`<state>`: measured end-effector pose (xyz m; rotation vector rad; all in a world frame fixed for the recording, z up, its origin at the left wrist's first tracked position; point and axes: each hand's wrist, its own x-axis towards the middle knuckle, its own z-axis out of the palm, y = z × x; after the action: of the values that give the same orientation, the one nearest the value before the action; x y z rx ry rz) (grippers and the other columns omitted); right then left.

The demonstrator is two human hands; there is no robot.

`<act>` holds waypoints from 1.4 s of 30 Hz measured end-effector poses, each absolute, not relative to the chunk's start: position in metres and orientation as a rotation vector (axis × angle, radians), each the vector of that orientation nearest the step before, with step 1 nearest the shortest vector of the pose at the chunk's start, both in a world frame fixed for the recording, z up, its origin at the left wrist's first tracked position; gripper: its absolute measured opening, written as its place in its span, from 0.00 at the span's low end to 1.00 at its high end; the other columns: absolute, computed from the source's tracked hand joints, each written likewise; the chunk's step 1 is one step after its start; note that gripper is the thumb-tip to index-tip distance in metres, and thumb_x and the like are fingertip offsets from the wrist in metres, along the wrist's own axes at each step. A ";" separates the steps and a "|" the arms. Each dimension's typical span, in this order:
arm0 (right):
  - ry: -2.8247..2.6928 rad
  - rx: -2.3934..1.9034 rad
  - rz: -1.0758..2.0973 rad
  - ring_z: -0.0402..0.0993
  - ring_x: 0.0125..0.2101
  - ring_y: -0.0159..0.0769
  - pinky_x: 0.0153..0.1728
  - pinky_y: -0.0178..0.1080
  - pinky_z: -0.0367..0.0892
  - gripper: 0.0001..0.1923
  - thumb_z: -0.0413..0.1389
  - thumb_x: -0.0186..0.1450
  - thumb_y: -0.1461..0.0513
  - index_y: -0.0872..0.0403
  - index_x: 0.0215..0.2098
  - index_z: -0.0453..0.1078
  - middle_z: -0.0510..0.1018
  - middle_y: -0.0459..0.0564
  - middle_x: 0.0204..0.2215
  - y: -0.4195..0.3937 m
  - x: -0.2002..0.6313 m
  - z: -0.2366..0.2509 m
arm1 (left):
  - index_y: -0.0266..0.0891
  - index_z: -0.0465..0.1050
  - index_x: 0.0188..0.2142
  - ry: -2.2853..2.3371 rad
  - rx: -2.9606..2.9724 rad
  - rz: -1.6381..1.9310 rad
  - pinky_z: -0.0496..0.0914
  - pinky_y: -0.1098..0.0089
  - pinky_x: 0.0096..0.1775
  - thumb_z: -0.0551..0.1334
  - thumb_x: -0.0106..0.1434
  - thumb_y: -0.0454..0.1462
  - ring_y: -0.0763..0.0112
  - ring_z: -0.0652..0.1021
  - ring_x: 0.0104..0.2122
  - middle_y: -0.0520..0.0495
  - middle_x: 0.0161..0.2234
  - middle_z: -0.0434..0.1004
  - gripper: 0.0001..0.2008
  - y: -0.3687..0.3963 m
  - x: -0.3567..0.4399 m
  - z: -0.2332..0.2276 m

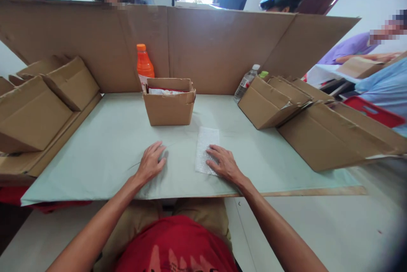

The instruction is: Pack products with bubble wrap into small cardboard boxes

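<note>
My left hand (pixel 151 162) lies flat on the pale green table (pixel 104 145), fingers spread, holding nothing. A small sheet of bubble wrap (pixel 206 142) lies on the table just right of centre. My right hand (pixel 224 162) rests palm down on the near part of that sheet, fingers apart. Behind both hands stands a small open cardboard box (pixel 169 106) with white and red contents showing at its top.
An orange bottle (pixel 144 62) stands behind the small box. Stacked flat cartons (pixel 34 106) sit at the left, more cartons (pixel 318 123) and a clear bottle (pixel 245 82) at the right. A tall cardboard screen (pixel 216 43) walls the back; other people sit beyond it.
</note>
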<state>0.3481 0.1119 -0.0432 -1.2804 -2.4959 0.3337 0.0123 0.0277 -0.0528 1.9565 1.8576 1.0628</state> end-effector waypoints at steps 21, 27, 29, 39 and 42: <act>-2.470 -1.202 0.249 0.66 0.63 0.52 0.61 0.55 0.61 0.23 0.53 0.69 0.54 0.52 0.58 0.73 0.71 0.56 0.63 0.104 0.351 -0.051 | 0.38 0.59 0.67 1.545 2.384 0.545 0.47 0.48 0.69 0.62 0.61 0.35 0.52 0.54 0.71 0.38 0.71 0.56 0.35 -0.089 0.105 -0.053; -2.624 -0.992 0.246 0.67 0.63 0.51 0.60 0.53 0.63 0.23 0.52 0.70 0.53 0.52 0.59 0.72 0.71 0.56 0.63 0.094 0.332 -0.048 | 0.35 0.70 0.58 1.509 2.280 0.703 0.57 0.47 0.67 0.63 0.59 0.33 0.51 0.63 0.67 0.36 0.66 0.65 0.26 -0.113 0.111 -0.046; -2.689 -0.894 0.292 0.66 0.63 0.50 0.61 0.53 0.63 0.22 0.53 0.69 0.54 0.52 0.59 0.72 0.71 0.56 0.63 0.089 0.314 -0.044 | 0.37 0.73 0.53 1.479 2.263 0.822 0.61 0.49 0.65 0.62 0.60 0.33 0.53 0.69 0.64 0.37 0.61 0.72 0.20 -0.119 0.111 -0.039; -2.742 -0.740 0.460 0.64 0.65 0.50 0.62 0.56 0.62 0.22 0.55 0.68 0.58 0.52 0.59 0.72 0.70 0.58 0.64 0.083 0.248 -0.035 | 0.34 0.75 0.52 2.035 2.249 0.815 0.67 0.44 0.59 0.60 0.64 0.34 0.47 0.71 0.60 0.31 0.58 0.74 0.17 -0.084 0.000 -0.016; -2.718 -0.712 0.478 0.65 0.64 0.50 0.62 0.57 0.62 0.21 0.54 0.69 0.57 0.53 0.59 0.72 0.70 0.58 0.63 0.083 0.252 -0.038 | 0.33 0.75 0.52 2.049 2.234 0.765 0.69 0.43 0.57 0.63 0.63 0.36 0.44 0.72 0.60 0.30 0.58 0.74 0.18 -0.097 -0.027 -0.026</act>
<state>0.2517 0.0825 -0.0378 -0.7119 -2.7183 0.4784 -0.0270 -0.0966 -0.0261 2.2342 2.0487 0.7651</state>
